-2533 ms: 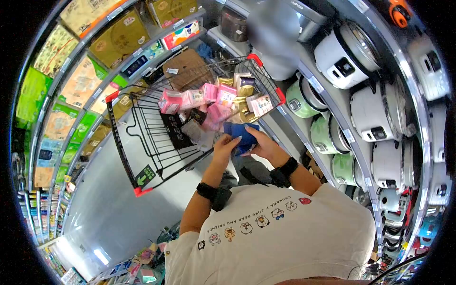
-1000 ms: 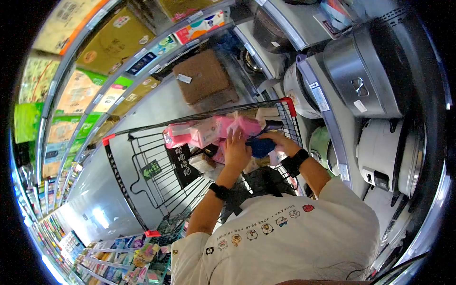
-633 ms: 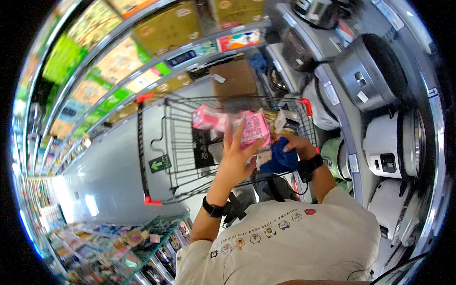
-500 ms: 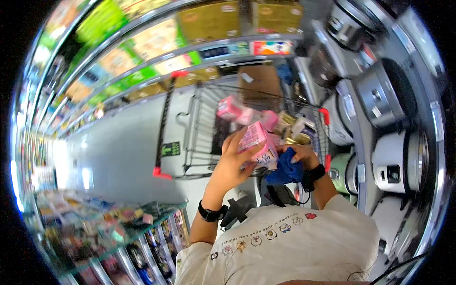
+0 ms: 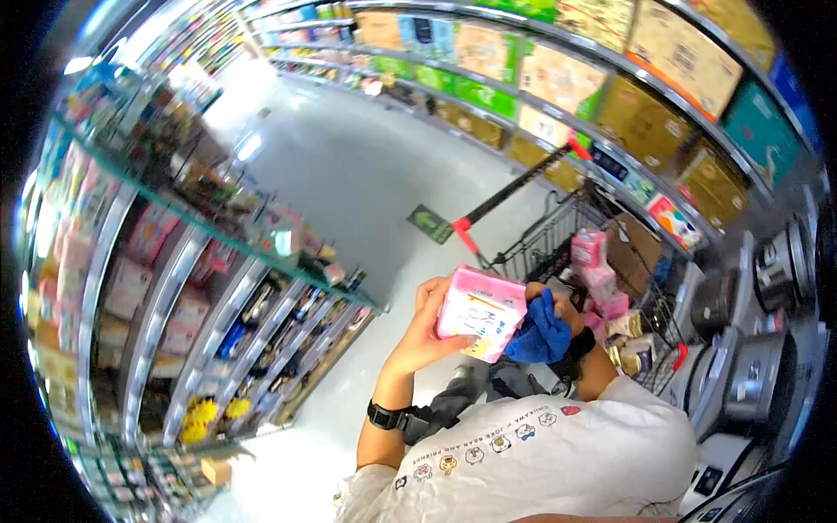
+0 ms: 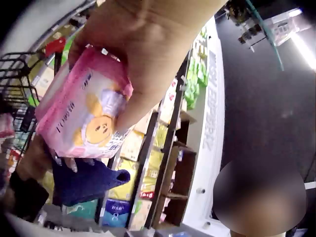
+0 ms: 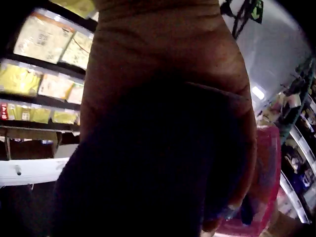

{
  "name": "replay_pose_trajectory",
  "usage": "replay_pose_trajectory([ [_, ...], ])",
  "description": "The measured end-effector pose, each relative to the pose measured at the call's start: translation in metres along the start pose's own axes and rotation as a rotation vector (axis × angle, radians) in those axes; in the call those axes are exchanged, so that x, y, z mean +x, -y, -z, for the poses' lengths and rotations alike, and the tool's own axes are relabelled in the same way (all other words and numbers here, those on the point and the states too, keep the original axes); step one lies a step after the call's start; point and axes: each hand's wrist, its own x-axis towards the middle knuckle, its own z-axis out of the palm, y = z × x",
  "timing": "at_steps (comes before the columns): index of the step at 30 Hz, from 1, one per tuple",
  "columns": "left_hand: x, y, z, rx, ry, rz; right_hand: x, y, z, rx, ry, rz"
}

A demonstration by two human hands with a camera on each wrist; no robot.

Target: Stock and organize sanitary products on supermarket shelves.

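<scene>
The left hand [image 5: 425,333] holds a pink pack [image 5: 481,314], with its thumb on one side and its fingers on another. The pack is up in front of the person's white shirt [image 5: 558,458]. It has writing and a little yellow cartoon animal [image 6: 98,129] on it. The right hand [image 5: 565,311] holds a bunched-up blue cloth [image 5: 542,333]. The cloth is right next to the pack, but I can't tell if they touch. The right wrist view is too dark to show all its fingers. Both hands are close together, and each arm has a black band [image 5: 388,416] on it.

A black wire cart [image 5: 514,187] stands near the right hand. More pink packs [image 5: 589,248] and some gold packs [image 5: 629,362] are in it. Behind it, big paper packs [image 5: 565,78] fill the shelves. Cookers [image 5: 757,379] sit on the right, and a green sign [image 5: 430,224] is by the cart's handle.
</scene>
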Motion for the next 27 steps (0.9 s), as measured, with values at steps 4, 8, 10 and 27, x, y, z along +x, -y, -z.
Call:
replay_pose_trajectory([
  [4, -0.034, -0.007, 0.016, -0.485, -0.270, 0.246, 0.048, 0.013, -0.050, -0.238, -0.018, -0.106],
  [8, -0.048, -0.009, 0.025, -0.546, -0.502, 0.155, 0.092, 0.011, -0.069, -0.259, 0.204, -0.051],
  [10, -0.050, -0.011, 0.025, -0.594, -0.614, 0.138, 0.102, 0.011, -0.072, -0.255, 0.210, 0.005],
  [27, 0.000, -0.035, 0.031, 0.305, -0.667, -0.178, 0.077, 0.045, -0.122, -1.036, -0.080, 0.793],
])
